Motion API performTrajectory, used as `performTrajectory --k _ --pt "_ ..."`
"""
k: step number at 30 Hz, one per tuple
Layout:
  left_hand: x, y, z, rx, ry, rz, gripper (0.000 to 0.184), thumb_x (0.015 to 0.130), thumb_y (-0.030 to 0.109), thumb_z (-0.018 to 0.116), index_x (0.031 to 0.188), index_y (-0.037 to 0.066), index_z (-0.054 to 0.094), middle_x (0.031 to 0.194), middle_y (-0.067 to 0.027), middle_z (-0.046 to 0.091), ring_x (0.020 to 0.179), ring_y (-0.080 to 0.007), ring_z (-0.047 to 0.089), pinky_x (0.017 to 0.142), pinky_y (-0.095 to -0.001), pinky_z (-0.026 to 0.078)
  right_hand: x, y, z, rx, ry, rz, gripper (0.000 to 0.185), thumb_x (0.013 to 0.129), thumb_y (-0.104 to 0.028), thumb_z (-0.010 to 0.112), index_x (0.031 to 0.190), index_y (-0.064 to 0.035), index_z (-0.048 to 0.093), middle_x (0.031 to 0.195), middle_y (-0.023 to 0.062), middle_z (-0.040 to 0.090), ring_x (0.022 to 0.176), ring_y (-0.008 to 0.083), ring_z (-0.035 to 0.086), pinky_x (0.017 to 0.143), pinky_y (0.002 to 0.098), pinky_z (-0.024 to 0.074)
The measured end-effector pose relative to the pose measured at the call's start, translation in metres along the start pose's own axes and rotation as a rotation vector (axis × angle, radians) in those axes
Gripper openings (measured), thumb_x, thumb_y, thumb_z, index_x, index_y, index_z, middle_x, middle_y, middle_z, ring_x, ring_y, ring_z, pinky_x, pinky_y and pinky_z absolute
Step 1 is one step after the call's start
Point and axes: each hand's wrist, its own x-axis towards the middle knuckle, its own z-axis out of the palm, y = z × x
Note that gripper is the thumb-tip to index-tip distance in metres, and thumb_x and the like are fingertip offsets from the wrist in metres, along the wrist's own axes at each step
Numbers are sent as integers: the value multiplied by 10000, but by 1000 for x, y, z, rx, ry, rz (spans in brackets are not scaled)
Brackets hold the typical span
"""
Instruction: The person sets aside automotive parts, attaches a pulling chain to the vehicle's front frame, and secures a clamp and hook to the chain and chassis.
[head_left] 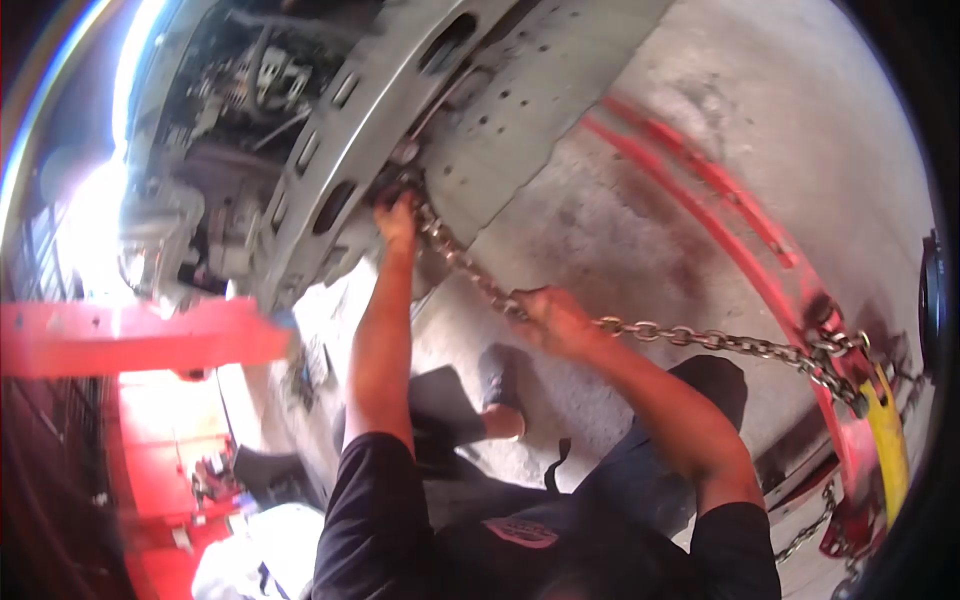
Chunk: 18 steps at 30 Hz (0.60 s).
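A heavy metal chain [465,265] runs from the vehicle's front frame down to the right. My left hand [397,218] is closed at its upper end, on a dark metal fitting [398,180] against the grey crossbar [345,150]. That fitting's exact shape is blurred and partly covered by my fingers. Farther along, my right hand [552,318] is wrapped round the chain links. Beyond it, the chain stretches to a red curved steel arm [745,240], where it meets a yellow piece [884,445].
Exposed engine parts [270,75] lie behind the crossbar. A red beam [140,335] juts in from the left, with a red cabinet [170,430] below it. A white bag-like bundle [265,555] sits lower left. More chain [808,530] hangs at the lower right above the concrete floor [590,220].
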Motion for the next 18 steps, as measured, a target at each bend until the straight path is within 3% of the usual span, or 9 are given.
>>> performTrajectory --k 1,4,5,8,11,15,18 --pt "-15 38 9 -65 26 -111 176 784 34 656 959 18 647 818 -48 637 677 -140 589 623 -295 499 1 -5 -1 28 -20 35 274 816 -184 664 1036 -29 615 801 220 613 738 391 606 673 425 493" --pt "-8 38 19 -103 127 -8 142 773 31 667 915 30 667 794 -52 648 620 -142 589 591 -283 497 9 -11 -2 66 -35 116 263 822 -193 644 1023 -25 617 806 226 612 744 392 610 678 425 490" --pt "-8 42 19 -36 142 -94 153 751 16 670 903 13 692 831 -80 679 646 -147 610 610 -292 502 11 -10 -2 59 -31 118 283 822 -214 632 1030 -23 616 817 229 620 766 395 618 695 432 495" --pt "-2 45 26 324 176 129 194 727 15 671 917 -2 707 839 -104 699 670 -175 640 639 -317 513 18 -17 -9 94 -32 171 276 832 -224 610 1014 -17 610 818 229 624 783 407 617 706 448 493" --pt "-3 38 34 392 230 300 235 716 42 668 942 -5 714 849 -124 704 702 -223 662 681 -335 520 29 -28 -19 97 13 146 227 838 -196 593 967 -9 605 800 224 620 773 416 610 698 460 486" --pt "1 43 38 682 272 234 256 726 178 689 926 20 718 899 -172 694 800 -309 676 753 -395 532 40 -25 -16 46 142 3 193 857 -187 604 940 -14 580 772 223 591 761 420 590 671 461 457" --pt "19 33 45 1003 357 141 319 740 294 677 914 29 719 941 -198 691 881 -336 674 805 -432 527 47 -30 -24 10 159 55 206 858 -201 606 944 -15 580 800 229 603 785 424 596 680 472 460"
